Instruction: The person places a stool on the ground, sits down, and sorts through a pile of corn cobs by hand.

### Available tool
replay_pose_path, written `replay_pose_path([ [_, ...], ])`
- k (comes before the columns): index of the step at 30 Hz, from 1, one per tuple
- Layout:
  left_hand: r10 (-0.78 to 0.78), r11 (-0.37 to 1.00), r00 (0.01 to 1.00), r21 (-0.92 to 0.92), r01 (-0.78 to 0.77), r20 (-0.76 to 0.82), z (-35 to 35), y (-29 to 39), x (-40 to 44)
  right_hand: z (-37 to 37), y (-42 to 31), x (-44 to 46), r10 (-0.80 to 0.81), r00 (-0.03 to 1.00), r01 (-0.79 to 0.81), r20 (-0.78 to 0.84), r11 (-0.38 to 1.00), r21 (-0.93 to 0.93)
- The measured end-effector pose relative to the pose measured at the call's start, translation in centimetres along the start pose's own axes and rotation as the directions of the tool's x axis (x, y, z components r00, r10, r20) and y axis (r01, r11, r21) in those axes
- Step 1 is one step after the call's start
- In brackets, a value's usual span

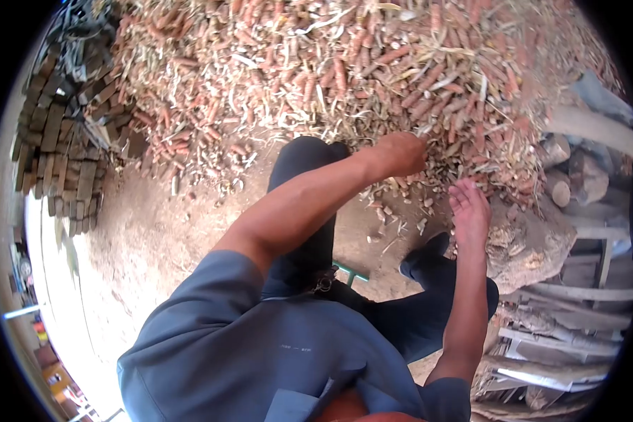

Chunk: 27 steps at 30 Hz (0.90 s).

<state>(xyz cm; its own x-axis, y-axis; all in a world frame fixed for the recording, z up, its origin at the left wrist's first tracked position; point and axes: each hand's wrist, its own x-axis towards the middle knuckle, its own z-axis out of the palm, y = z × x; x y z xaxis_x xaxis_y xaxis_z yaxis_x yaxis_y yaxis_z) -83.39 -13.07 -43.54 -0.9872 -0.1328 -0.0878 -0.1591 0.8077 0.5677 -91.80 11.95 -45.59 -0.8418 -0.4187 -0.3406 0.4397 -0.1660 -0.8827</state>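
My left hand (404,153) reaches across my body to the near edge of a large heap of corn cobs (341,74). Its fingers are curled closed and face away from me, so whatever they hold, if anything, is hidden. Lower and to the right, my right hand (470,204) hovers beside the heap, its fingers slightly bent and apart with nothing visible in them. Reddish bare cobs and dry pale husks lie loosely mixed in front of both hands. Small cob pieces (381,211) are scattered on the dirt between my legs.
A stack of bricks (56,148) stands at the left. On the right are cut logs (587,176), a large stone (531,243) and piled branches (563,330). A green metal bar (352,273) shows between my legs, on the dirt floor (155,232).
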Motion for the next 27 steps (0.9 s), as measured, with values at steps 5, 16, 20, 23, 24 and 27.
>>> replay_pose_path([
  [5,0.048,0.999,0.999,0.021,-0.048,-0.007,0.0,-0.3,0.0,-0.2,0.2,0.4,0.006,1.0,-0.006,-0.009,0.999,-0.036],
  [16,0.03,0.995,0.996,-0.095,-0.022,0.088,-0.3,-0.7,0.2,-1.2,1.4,1.2,0.012,1.0,-0.012,-0.008,1.0,-0.006],
  [20,0.086,0.996,0.996,0.03,-0.087,0.032,-0.6,-1.0,-0.2,-0.2,1.0,0.6,-0.022,0.998,0.022,-0.053,1.0,0.003],
  [23,0.119,0.993,0.993,0.013,-0.119,0.006,-0.5,-1.3,-0.2,0.1,0.5,0.5,-0.024,0.998,0.026,-0.063,0.999,0.026],
  [24,0.114,0.993,0.993,0.022,-0.114,0.02,-0.8,-1.0,-0.3,0.1,0.4,0.4,-0.031,0.997,0.032,-0.073,0.999,0.025],
  [27,0.048,0.998,0.996,0.04,-0.051,0.07,-1.0,-0.5,0.1,0.4,0.2,0.3,-0.039,0.996,0.043,-0.085,0.998,0.047],
])
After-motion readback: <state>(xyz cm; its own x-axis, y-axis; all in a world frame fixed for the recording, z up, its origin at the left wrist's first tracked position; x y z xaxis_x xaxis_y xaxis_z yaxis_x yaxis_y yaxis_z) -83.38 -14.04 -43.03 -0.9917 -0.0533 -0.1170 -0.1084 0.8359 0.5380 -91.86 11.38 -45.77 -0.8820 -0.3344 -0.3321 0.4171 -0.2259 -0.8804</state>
